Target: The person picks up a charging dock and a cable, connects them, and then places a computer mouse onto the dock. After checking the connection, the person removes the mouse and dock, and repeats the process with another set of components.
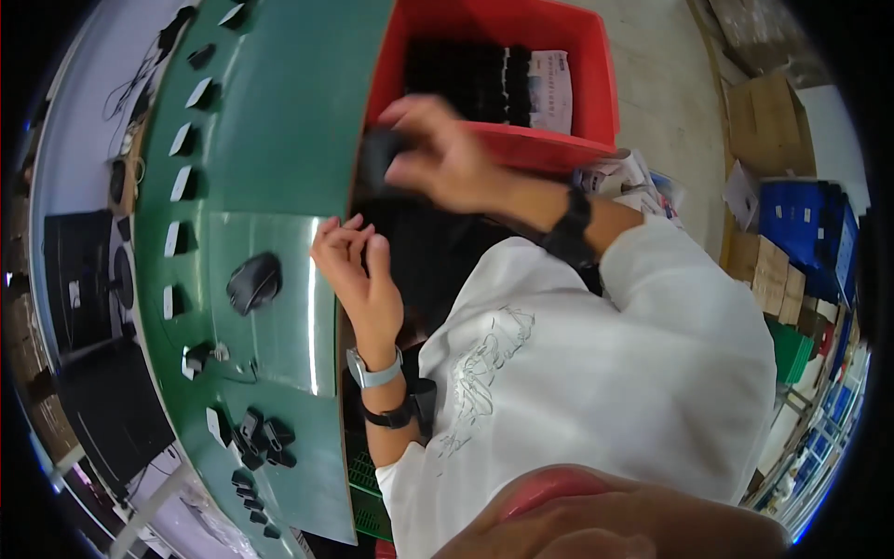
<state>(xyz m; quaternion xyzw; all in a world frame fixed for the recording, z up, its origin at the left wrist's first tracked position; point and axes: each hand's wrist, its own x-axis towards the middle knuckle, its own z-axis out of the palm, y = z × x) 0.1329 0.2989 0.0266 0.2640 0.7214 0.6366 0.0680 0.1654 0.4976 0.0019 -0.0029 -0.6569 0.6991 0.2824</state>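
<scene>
My right hand, blurred by motion, is closed around a dark rounded mouse-like object at the bench's edge, beside the red bin. That object is about the size of the mouse on the bench, but blur hides its details. Over the near edge of a clear sheet, my left hand is raised with fingers loosely bent and apart, holding nothing. A black computer mouse lies on this sheet, a short way beyond my left fingers and touched by neither hand.
The red bin holds rows of black items and a printed white sheet. Along the green bench's far side stand several small white cards with dark holders. Small black parts lie nearer its lower end. Two dark monitors stand beyond.
</scene>
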